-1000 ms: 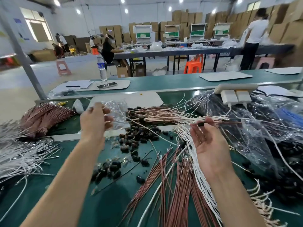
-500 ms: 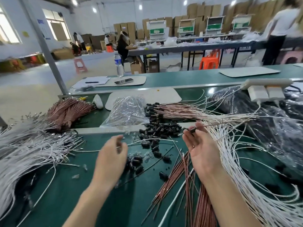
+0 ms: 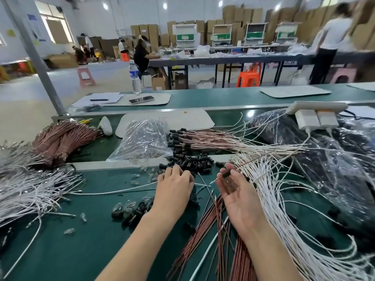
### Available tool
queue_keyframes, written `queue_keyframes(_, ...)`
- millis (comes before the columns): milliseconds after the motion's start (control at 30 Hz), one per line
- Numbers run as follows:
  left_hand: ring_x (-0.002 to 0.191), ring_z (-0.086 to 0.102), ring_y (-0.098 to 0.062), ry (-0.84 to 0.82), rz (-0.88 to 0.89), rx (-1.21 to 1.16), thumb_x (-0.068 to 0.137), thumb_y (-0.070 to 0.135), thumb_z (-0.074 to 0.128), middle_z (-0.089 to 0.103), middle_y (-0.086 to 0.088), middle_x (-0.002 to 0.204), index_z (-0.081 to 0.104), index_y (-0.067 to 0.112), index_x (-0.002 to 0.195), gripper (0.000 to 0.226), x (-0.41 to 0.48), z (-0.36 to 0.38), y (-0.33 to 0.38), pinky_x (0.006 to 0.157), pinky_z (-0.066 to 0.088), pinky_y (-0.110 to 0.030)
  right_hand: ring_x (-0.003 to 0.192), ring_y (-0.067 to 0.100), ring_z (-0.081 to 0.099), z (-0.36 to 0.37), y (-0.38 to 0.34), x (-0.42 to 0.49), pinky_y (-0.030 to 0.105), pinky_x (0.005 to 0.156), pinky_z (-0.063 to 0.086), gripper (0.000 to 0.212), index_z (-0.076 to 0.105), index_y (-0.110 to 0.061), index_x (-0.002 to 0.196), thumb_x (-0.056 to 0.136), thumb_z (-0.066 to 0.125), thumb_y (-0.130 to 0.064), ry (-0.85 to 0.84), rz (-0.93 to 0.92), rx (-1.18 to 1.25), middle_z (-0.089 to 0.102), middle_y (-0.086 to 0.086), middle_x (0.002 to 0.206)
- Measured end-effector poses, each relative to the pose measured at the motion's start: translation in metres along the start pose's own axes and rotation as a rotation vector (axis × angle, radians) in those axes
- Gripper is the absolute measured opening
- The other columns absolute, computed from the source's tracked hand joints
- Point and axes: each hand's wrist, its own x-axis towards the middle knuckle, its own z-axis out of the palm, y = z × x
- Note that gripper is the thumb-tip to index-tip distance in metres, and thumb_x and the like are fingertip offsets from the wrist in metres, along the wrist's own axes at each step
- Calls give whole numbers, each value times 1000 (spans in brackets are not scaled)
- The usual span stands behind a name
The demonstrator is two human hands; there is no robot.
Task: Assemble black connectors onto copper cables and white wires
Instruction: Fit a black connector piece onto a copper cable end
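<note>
Left hand (image 3: 174, 191): you have it palm down on the green table (image 3: 81, 250), fingers bent over the near edge of the loose connectors (image 3: 192, 160) — the tips are hidden, so I cannot tell whether they hold one.
Right hand (image 3: 237, 193): palm up, your thumb and forefinger pinch a black connector (image 3: 225, 174); your other fingers lie loose and slightly spread.
Held cable (image 3: 261, 160): thin and brownish, it runs from that connector up and to your right, across the white wires (image 3: 284, 209).
Single wire (image 3: 113, 192): white, it lies flat and passes under your left hand.
Copper cables (image 3: 205, 230): a loose sheaf lies on the table between your forearms, touching the white wires on your right.
Smaller heap (image 3: 134, 211): more dark connectors, just left of your left wrist.
Fitted bundle (image 3: 213, 138): copper cables with black ends, beyond the loose connectors.
Plastic bag (image 3: 142, 138): clear and crumpled, just left of that bundle.
Far left: a copper sheaf (image 3: 60, 138) — and below it a white tangle (image 3: 26, 189).
Power strip (image 3: 316, 106): white, at the back right, with two plugs in it.
</note>
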Motion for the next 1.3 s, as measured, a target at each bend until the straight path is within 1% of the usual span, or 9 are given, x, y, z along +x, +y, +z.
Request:
queue_keyframes(133, 108, 55, -17, 162, 55, -139, 106, 36, 44, 61, 6, 112, 59, 24, 115, 21, -6, -18, 1, 100, 40, -33, 86, 18, 72, 0, -1, 0, 29, 81, 62, 26, 70, -4, 117, 94, 62, -13, 1, -4, 37, 72, 10, 95)
queue_keyframes(233, 83, 61, -10, 392, 93, -349, 102, 33, 49, 64, 10, 98, 60, 23, 108, 16, -23, -33, -1, 78, 51, -28, 89, 23, 74, 2, 0, 0, 33, 79, 63, 26, 74, -4, 112, 90, 61, -8, -25, 38, 87, 73, 14, 99)
queue_keyframes(300, 70, 59, -6, 455, 122, -417, 101, 29, 55, 60, 13, 95, 60, 23, 107, 10, -39, -34, -1, 61, 53, -25, 90, 24, 75, 4, 2, -1, 34, 76, 63, 25, 77, -7, 108, 91, 59, -7, -63, 66, 84, 75, 13, 102)
queue_keyframes(367, 64, 58, -8, 463, 101, -456, 99, 26, 59, 57, 13, 95, 64, 21, 107, 10, -51, -29, 0, 56, 52, -25, 92, 24, 75, 7, 6, -3, 34, 75, 62, 26, 79, -10, 105, 88, 59, -8, -107, 78, 58, 75, 12, 107)
queue_keyframes(600, 66, 57, -7, 439, 57, -515, 99, 25, 59, 54, 14, 100, 67, 16, 110, 16, -61, -22, 1, 62, 50, -22, 98, 22, 74, 12, 13, -8, 32, 78, 60, 31, 78, -15, 112, 88, 58, -8, -207, 101, -16, 74, 10, 116)
queue_keyframes(833, 68, 57, -4, 410, 74, -526, 100, 28, 56, 53, 16, 100, 68, 17, 111, 20, -61, -25, -1, 61, 48, -16, 99, 21, 74, 14, 13, -9, 31, 77, 61, 32, 79, -17, 110, 95, 54, -5, -181, 93, -37, 74, 9, 119)
queue_keyframes(1100, 66, 58, -6, 386, 78, -506, 99, 29, 56, 55, 14, 100, 68, 17, 110, 20, -62, -24, -2, 59, 50, -21, 101, 24, 74, 14, 14, -11, 30, 82, 61, 35, 78, -8, 109, 101, 45, 1, -148, 121, -13, 72, 17, 122)
queue_keyframes(1200, 67, 59, -6, 379, 75, -509, 99, 31, 56, 54, 15, 101, 68, 18, 110, 21, -62, -24, -2, 59, 50, -22, 100, 21, 73, 15, 14, -12, 30, 84, 60, 25, 78, -9, 108, 99, 55, -10, -139, 101, -5, 74, 15, 114)
queue_keyframes(1300, 66, 58, -5, 378, 72, -519, 100, 33, 54, 54, 16, 100, 68, 19, 110, 22, -62, -24, -2, 58, 49, -23, 94, 19, 74, 16, 13, -12, 30, 86, 61, 26, 78, -8, 109, 86, 66, -11, -122, 93, 12, 74, 12, 105)
